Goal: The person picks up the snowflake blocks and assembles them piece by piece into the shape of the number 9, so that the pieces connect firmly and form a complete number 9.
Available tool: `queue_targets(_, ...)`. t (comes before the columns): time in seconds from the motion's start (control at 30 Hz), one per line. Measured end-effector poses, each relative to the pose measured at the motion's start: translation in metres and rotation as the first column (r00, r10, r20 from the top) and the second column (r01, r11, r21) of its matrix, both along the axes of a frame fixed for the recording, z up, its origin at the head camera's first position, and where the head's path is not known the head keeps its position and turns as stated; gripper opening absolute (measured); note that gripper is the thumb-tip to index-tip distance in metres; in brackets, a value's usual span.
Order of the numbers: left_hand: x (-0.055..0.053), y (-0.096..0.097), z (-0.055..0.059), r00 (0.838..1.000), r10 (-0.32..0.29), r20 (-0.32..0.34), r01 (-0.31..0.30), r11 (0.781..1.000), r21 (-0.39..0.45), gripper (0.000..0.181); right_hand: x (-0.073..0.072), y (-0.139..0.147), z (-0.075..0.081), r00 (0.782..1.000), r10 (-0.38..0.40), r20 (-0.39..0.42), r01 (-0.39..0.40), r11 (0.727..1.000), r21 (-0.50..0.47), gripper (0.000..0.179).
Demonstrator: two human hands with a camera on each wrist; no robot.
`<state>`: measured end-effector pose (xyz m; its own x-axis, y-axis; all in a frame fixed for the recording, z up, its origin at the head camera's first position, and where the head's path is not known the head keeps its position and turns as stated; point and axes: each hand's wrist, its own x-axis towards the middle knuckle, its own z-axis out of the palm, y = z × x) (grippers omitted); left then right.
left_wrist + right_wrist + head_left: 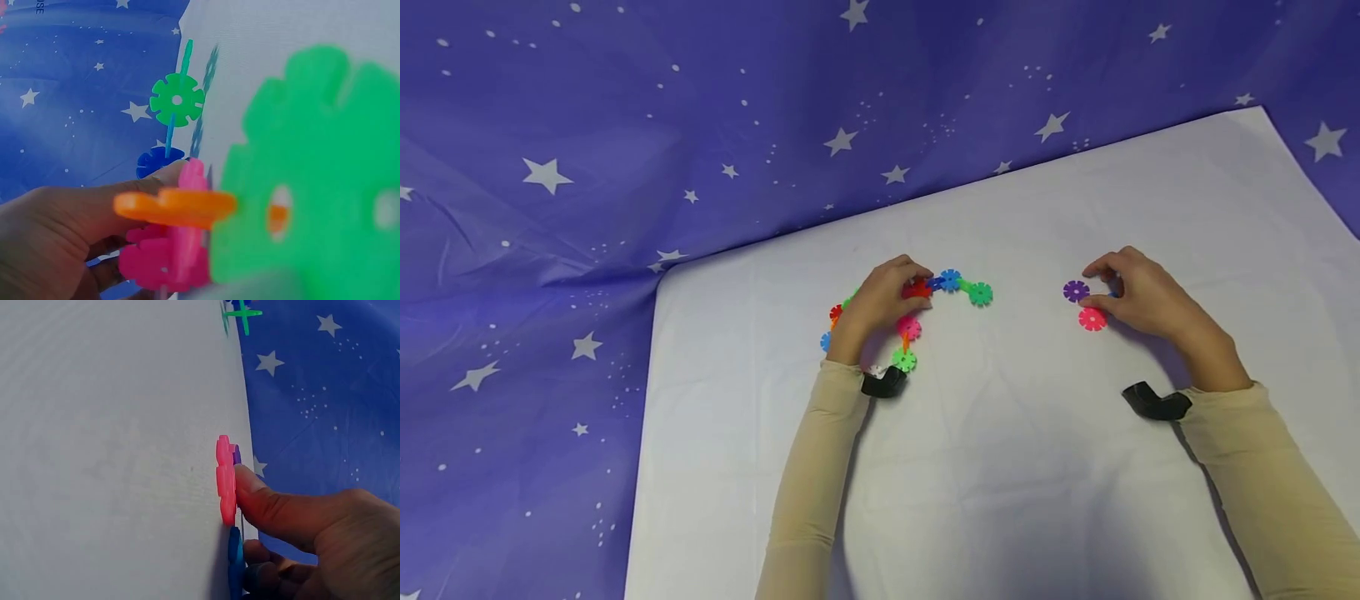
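Note:
My left hand grips a chain of notched plastic interlocking discs at a red disc. To the right of its fingertips, the chain runs through a blue disc to a green disc. Another part curves back below the hand, with a pink disc and a light green disc. My right hand has thumb and fingers bent around the right-hand discs. A purple disc and a pink-red disc lie beside its fingertips. The right wrist view shows a blue disc by the fingers; any pinch is unclear.
A white cloth covers the table under both hands. Blue fabric with white stars hangs beyond its back and left edges. Dark wrist pieces stick out at both cuffs.

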<state>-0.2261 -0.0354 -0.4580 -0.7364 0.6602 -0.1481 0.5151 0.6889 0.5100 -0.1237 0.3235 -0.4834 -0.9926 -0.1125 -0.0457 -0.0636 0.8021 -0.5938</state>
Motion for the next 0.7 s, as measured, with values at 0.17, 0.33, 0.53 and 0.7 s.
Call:
queue_targets(0.17,0.002,0.002,0.006,1.000,-0.008,-0.022,0.008,0.999,-0.034,0.051,-0.002,-0.003,0.001,1.000,-0.006,0.018,0.006,1.000,0.012,0.031)
queue_targets(0.33,0.005,0.018,0.012,0.997,-0.044,-0.065,0.041,0.998,-0.044,0.051,-0.002,-0.006,0.000,1.000,0.012,-0.017,-0.012,0.999,0.030,0.039)
queue_targets(0.53,0.011,0.045,0.007,0.990,-0.099,-0.098,0.096,0.995,-0.037,0.049,-0.003,-0.011,-0.001,1.000,-0.003,-0.011,0.003,1.000,0.013,0.033)
queue_targets(0.7,0.014,0.055,0.000,0.984,-0.113,-0.135,0.106,0.993,-0.051,0.046,0.000,-0.025,0.004,0.995,-0.034,-0.090,0.031,0.999,-0.036,0.023)
